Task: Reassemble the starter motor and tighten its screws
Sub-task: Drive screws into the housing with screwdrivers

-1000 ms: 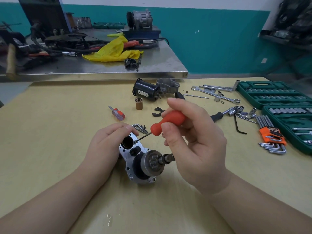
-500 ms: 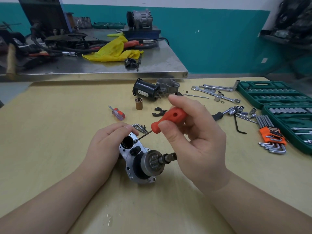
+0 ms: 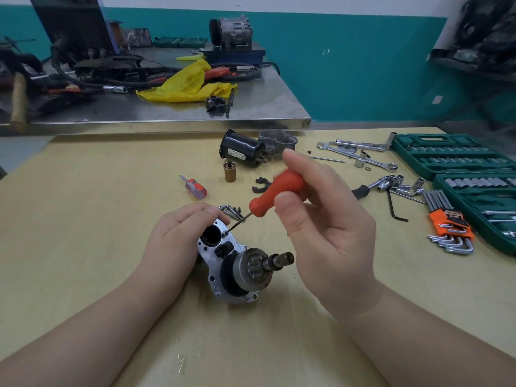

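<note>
The left hand [image 3: 178, 241] lies on the matte, tan table [image 3: 83, 219], its fingers curled over the upper edge of the starter motor housing [image 3: 220, 263] and gripping it; this cast grey metal part, rough-surfaced with a round dark bore and several small holes, rests near the table's front middle, between the two forearms. A toothed pinion gear [image 3: 252, 268] and a stubby steel shaft [image 3: 280, 260] project from it towards the right. Behind lie a small screwdriver with a clear red handle [image 3: 195, 187], a heap of loose screws [image 3: 233, 210], a brass-coloured cylinder [image 3: 229, 171] and a glossy black motor can [image 3: 243, 149]. The right hand [image 3: 321, 219] pinches the smooth orange handle of a screwdriver [image 3: 275, 194] between thumb and fingers, its thin dark blade slanting down-left so that the tip meets a screw [image 3: 225, 232] on the housing rim. Further right lie chrome wrenches [image 3: 360, 159], sockets [image 3: 396, 182], a set of bent hex keys in an orange holder [image 3: 449, 227] and green moulded socket cases [image 3: 452, 157]. Compared with one second earlier, the right hand sits higher and rolled, the handle showing more fully and the shaft end uncovered; the left hand and housing are unchanged.
</note>
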